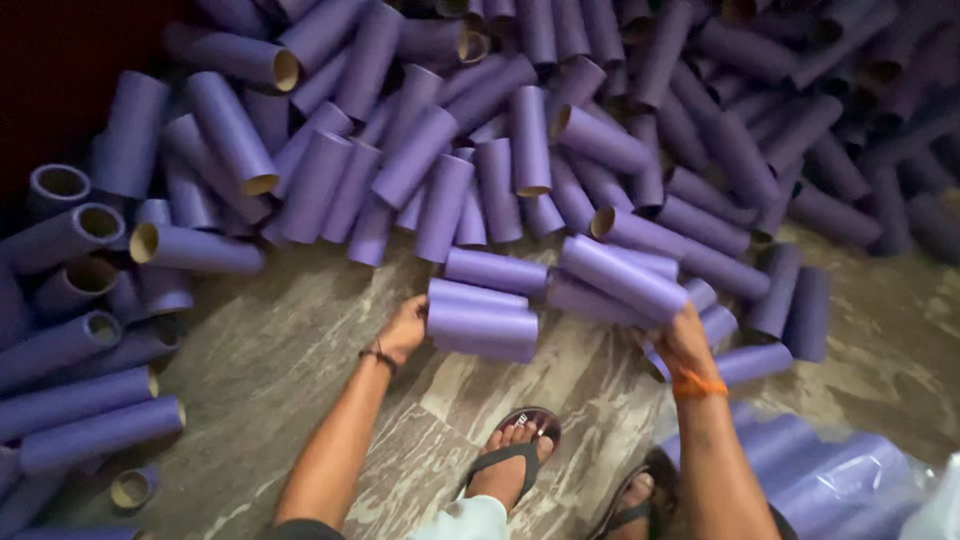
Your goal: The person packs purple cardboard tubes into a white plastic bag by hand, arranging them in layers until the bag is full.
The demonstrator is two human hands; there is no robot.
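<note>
Both my arms are reaching down; my left hand (403, 328) is gripping stacked purple cardboard tubes (482, 320) on the grey stone floor (290, 350), my right hand (684, 342) is clutching another purple cardboard tube (622, 277)

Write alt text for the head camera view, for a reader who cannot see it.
Seen from above, a person's left hand presses the end of a few stacked purple cardboard tubes on a grey stone floor, while the right hand grips tubes in the big purple tube pile. Sandalled feet show below, beside a clear plastic bag of tubes.
</note>
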